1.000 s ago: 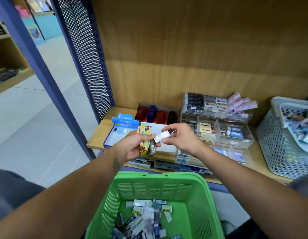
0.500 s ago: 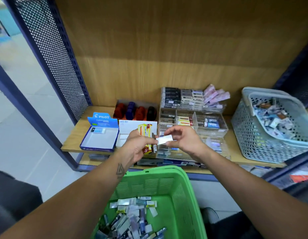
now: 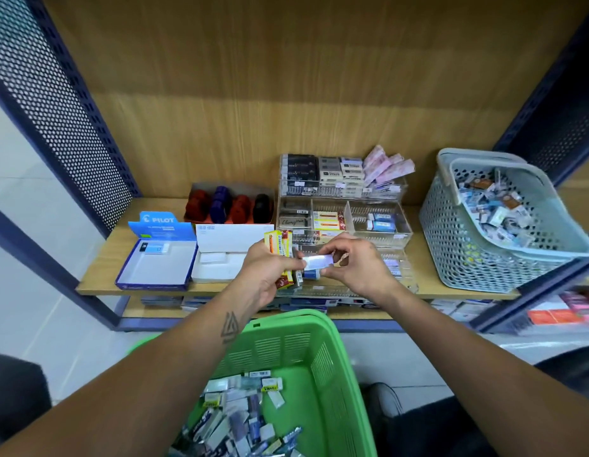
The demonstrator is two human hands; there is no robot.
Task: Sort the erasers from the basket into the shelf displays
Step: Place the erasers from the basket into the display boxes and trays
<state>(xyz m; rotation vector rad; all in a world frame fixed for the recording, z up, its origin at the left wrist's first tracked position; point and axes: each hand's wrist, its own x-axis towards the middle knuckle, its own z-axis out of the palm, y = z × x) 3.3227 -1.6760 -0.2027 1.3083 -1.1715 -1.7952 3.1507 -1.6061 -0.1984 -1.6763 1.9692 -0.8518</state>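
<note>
White eraser (image 3: pixel 317 260) pinched between both hands, held above near edge of the shelf (image 3: pixel 98 258). Right hand (image 3: pixel 355 265) grip: thumb and fingers grasping eraser's right end. Left hand (image 3: pixel 270 268) grip: clenched round a stack of yellow-red eraser packs (image 3: pixel 280 245), fingertips touching eraser's left end. Green basket (image 3: pixel 332 374) near, below the arms, loose erasers (image 3: pixel 240 417) piled inside. On shelf just beyond hands: clear acrylic display (image 3: pixel 345 206), tiered, compartments partly filled with packs. Left of it a white open box (image 3: pixel 220 255), then blue Pilot box (image 3: pixel 158 258) with one eraser in far corner. Red tray of stamps (image 3: pixel 230 206) far behind boxes. Grey basket (image 3: pixel 484 232) at right end of shelf, tilted, holding mixed erasers
</note>
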